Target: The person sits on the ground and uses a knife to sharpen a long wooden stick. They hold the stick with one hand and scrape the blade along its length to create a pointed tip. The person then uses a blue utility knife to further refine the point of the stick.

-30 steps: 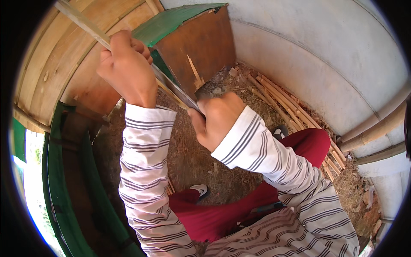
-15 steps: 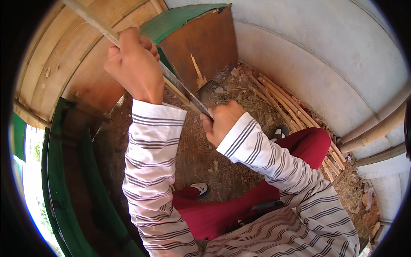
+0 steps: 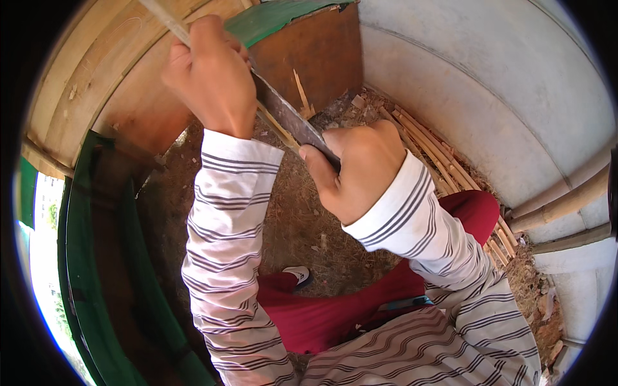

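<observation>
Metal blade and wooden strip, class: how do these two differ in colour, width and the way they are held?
The metal blade is dark grey; the wooden strip is pale tan. The metal blade looks broader, the wooden strip narrower. The right hand holds the blade's lower end; the left hand closes around the strip. Both slant down rightward.
</observation>
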Demonstrator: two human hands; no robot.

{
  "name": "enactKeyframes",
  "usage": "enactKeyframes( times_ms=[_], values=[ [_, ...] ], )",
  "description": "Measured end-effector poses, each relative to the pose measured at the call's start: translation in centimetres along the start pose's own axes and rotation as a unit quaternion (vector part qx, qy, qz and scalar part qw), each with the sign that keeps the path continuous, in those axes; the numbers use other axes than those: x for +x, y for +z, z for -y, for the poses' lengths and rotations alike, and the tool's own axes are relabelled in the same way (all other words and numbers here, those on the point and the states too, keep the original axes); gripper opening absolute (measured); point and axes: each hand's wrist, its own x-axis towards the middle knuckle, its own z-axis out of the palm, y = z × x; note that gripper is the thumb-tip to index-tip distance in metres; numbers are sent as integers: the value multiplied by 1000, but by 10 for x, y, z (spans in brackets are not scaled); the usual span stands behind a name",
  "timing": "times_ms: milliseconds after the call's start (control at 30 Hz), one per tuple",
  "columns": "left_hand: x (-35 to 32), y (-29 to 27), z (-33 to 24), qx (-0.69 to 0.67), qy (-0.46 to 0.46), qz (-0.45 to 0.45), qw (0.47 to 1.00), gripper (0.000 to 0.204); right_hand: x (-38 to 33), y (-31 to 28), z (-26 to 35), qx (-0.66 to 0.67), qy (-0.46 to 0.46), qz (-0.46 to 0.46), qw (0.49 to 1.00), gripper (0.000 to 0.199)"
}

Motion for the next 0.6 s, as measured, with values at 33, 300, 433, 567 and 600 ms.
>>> enactKeyframes(
  times_ms=[33,300,433,567,600],
  values=[
    [2,-4,0,6,-2,7,1000,27,-4,3,6,-2,0,-6,1000,26],
    [-3,-3,-4,-2,-5,-1,1000,27,-2,2,-3,10,-29,10,999,26],
    [-3,7,-6,-18,-7,5,1000,27,-7,31,-28,7,-7,21,1000,25],
    [-4,9,-5,-34,-16,5,999,28,2,20,-30,-34,-19,39,998,30],
    [-6,7,-3,-34,-23,8,999,28,4,19,-30,-42,-28,34,998,32]
  ],
)
